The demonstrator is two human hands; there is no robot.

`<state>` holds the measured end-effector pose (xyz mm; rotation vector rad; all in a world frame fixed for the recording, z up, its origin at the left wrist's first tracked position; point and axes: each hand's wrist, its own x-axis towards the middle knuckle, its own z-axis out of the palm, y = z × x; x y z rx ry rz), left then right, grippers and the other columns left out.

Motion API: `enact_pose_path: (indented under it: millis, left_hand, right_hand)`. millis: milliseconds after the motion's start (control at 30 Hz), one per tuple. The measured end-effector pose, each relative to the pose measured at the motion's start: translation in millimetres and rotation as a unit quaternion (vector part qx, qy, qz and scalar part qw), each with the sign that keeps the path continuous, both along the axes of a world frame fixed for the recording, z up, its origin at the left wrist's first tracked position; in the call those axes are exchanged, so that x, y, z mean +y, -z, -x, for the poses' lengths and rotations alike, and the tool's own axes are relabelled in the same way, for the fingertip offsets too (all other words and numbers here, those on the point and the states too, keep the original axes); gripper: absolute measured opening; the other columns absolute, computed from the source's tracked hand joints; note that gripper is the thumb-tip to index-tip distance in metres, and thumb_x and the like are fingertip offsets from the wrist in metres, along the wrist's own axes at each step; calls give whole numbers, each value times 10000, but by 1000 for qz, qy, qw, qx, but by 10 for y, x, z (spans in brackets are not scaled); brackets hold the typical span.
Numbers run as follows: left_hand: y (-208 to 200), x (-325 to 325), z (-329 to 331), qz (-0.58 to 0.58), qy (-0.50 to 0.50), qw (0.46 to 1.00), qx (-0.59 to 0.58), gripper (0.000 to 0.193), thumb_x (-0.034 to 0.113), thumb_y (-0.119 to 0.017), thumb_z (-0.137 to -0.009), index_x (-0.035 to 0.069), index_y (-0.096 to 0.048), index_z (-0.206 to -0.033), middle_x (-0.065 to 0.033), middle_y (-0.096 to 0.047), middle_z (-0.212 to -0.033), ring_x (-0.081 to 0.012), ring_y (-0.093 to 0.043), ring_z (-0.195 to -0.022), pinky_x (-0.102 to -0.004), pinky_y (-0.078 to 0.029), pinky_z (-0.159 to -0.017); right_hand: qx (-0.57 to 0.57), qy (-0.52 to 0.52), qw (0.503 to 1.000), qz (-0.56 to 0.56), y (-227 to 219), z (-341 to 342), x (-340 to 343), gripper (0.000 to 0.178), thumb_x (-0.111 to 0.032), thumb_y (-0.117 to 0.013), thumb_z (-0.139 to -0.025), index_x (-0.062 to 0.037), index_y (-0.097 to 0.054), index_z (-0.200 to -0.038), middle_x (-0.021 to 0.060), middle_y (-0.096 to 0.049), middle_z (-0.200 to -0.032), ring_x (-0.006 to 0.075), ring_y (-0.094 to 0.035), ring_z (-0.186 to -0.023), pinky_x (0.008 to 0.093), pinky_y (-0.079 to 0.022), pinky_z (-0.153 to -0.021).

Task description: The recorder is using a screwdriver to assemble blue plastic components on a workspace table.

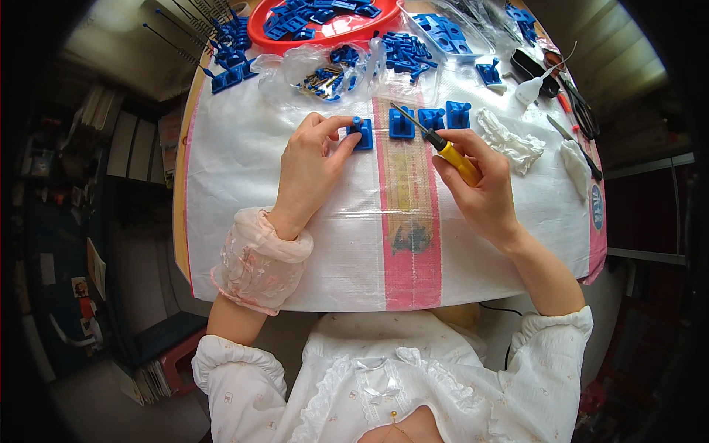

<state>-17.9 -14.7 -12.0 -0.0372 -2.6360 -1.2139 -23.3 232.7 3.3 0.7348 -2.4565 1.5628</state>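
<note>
My left hand (310, 162) pinches a small blue plastic base with an upright peg (364, 142) between thumb and forefinger, on the white woven sheet (310, 258). In my right hand (484, 181) is a screwdriver (459, 164) with a yellow and black handle. Its shaft slants up and to the left, and its tip is above a second blue base (401, 127), apart from the one in my left hand. Two more blue bases, one in the middle (430, 118) and one to the right (458, 116), stand beside it in a row.
At the back are a red basin (258, 33) of blue parts, a plastic bag (284, 70) with brass-coloured pieces, and a clear tray (484, 50). Blue assemblies with springs (233, 70) stand far left. Crumpled white tissue (513, 144), a knife (580, 148) and scissors (583, 114) lie right.
</note>
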Motion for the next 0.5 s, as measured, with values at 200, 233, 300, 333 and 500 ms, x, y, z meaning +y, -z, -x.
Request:
enact_pose_path:
  millis: [200,233,300,333,500]
  left_hand:
    - [-30,14,8,18,-5,1000,21,321,162,-762,-867,70,-690,-1166,-34,-572,-826,-137,-524,-677,-295,-441,-617]
    - [-51,23,0,22,-14,1000,7,326,197,-761,-871,64,-677,-1156,-53,-600,-838,-175,-585,-707,-323,-481,-651]
    - [-26,32,-9,20,-46,999,11,295,178,-760,-872,54,-656,-1119,-63,-606,-852,-185,-590,-719,-332,-486,-658]
    - [-17,37,-15,19,-61,998,13,282,168,-759,-872,50,-646,-1101,-68,-609,-859,-190,-593,-725,-337,-488,-662]
    - [-113,87,-73,61,29,981,180,277,92,-777,-826,59,-652,-1071,-94,-618,-1015,-227,-587,-828,-350,-509,-756]
  right_hand:
    - [-10,6,1000,7,-6,-7,3,284,-5,-696,-890,-31,-641,-1167,70,-628,-786,104,-596,-651,255,-463,-595]
    - [-19,16,999,24,-20,-17,-7,284,-7,-695,-893,-30,-639,-1171,73,-636,-800,102,-602,-655,250,-464,-598]
    - [-28,31,998,39,-59,-18,0,287,-11,-693,-898,-28,-635,-1178,80,-652,-830,98,-614,-667,244,-469,-605]
    - [-28,35,998,37,-81,-16,14,289,-13,-693,-900,-27,-633,-1182,85,-661,-847,96,-620,-675,243,-473,-611]
    - [-33,29,998,44,-101,-22,22,293,-10,-695,-898,-15,-631,-1184,93,-681,-871,92,-634,-691,248,-490,-625]
